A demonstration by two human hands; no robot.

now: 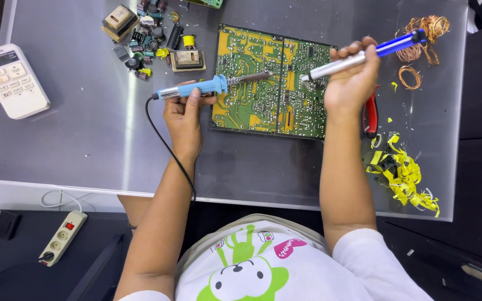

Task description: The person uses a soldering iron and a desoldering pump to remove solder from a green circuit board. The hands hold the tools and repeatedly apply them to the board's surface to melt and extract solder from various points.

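Grey glass-topped table (73,139); dark floor (23,278) below; even bright light.

Circuit board (271,83): green with yellow patches and fine pale tracing. Soldering iron (196,88): light blue handle, black cord. Desoldering pump (364,53): silver barrel, dark blue end. Pliers (370,114): red grips. Tape scraps (405,178): yellow. Wire coils (422,33): copper. Remote control (12,81): white. Table (85,139): grey.

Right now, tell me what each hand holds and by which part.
Left hand grips a soldering iron by its blue handle. Right hand holds a desoldering pump around its silver barrel.
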